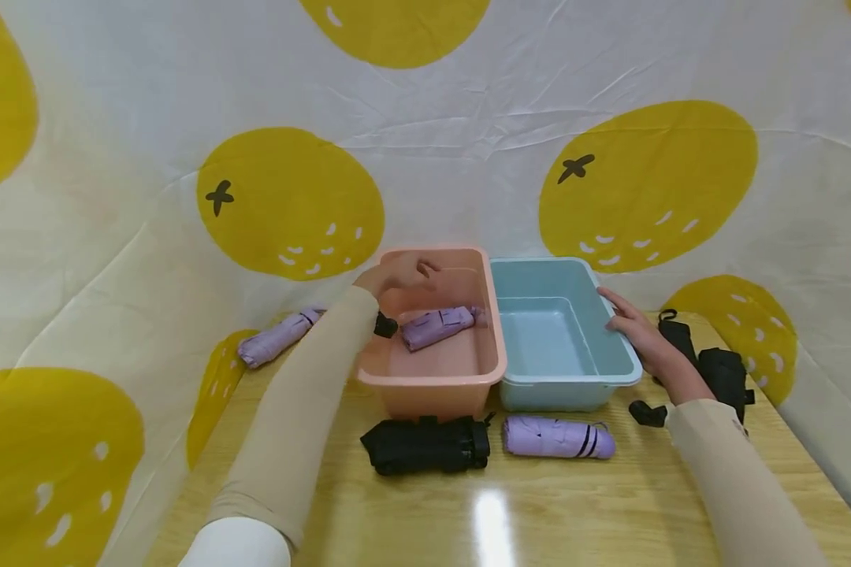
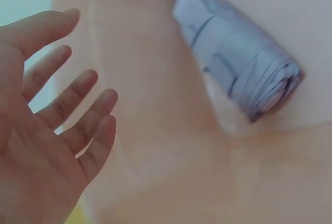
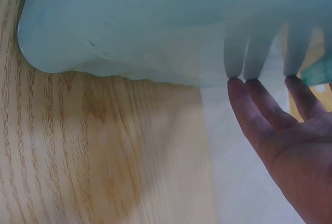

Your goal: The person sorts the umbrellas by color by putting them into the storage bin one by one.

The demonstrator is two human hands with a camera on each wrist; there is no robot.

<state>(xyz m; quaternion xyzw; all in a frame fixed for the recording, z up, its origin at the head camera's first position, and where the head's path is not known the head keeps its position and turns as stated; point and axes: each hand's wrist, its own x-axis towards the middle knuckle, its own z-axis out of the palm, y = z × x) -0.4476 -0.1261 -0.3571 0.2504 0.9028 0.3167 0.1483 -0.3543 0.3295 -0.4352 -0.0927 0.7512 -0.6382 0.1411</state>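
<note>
My left hand [image 1: 400, 272] hovers over the far left part of a pink plastic basin [image 1: 432, 381]. In the left wrist view its fingers are spread and loosely bent, with nothing held. A folded purple umbrella [image 1: 436, 327] lies on the basin's floor, apart from that hand; its rolled end and small loop show in the left wrist view [image 2: 236, 47]. To the right stands a light blue basin [image 1: 546, 339]. My right hand [image 1: 641, 335] is at its right side, and the fairly straight fingers [image 3: 249, 107] touch the outer wall.
In front of the basins lie a folded black umbrella [image 1: 425, 446] and a folded purple umbrella [image 1: 559, 438]. Another purple umbrella [image 1: 276, 340] lies left of the pink basin. Black folded umbrellas [image 1: 723, 378] lie beyond my right wrist. A patterned cloth [image 1: 454, 189] hangs behind the wooden table [image 1: 411, 520].
</note>
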